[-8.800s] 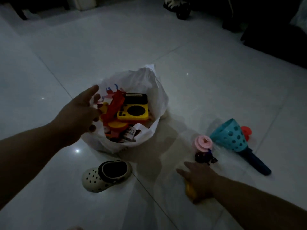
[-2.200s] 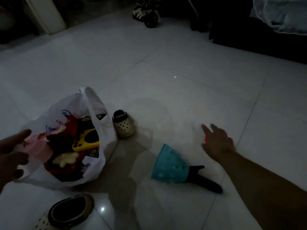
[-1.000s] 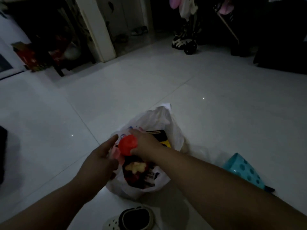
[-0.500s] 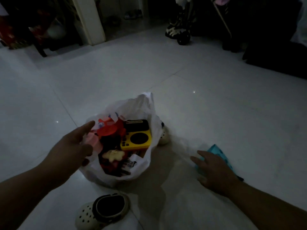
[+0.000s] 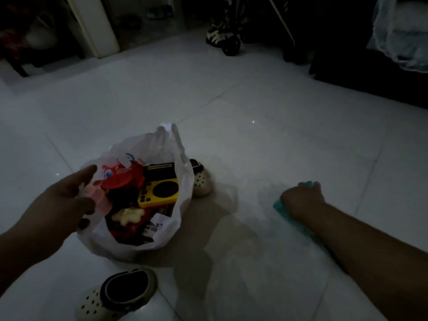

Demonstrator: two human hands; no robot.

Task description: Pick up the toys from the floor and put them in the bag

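A white plastic bag (image 5: pixel 162 147) stands open on the tiled floor, holding several toys: a yellow toy radio (image 5: pixel 159 193), a red disc (image 5: pixel 118 180) and a pale star-shaped piece (image 5: pixel 128 215). My left hand (image 5: pixel 67 200) pinches the bag's left rim and holds it open. To the right, my right hand (image 5: pixel 301 198) grips the teal cone-shaped toy (image 5: pixel 281 208) that lies on the floor. My hand and forearm hide most of that toy.
One small cream clog (image 5: pixel 200 181) lies just right of the bag, another (image 5: pixel 120 295) in front of it. Dark furniture (image 5: pixel 370 84) lines the far right, a wheeled stroller (image 5: pixel 225 40) stands at the back, and a white doorframe (image 5: pixel 97 26) is at the far left.
My right hand has dropped the red disc into the bag, swung right to the floor and closed its fingers around the teal toy. My left hand stays on the bag's rim.
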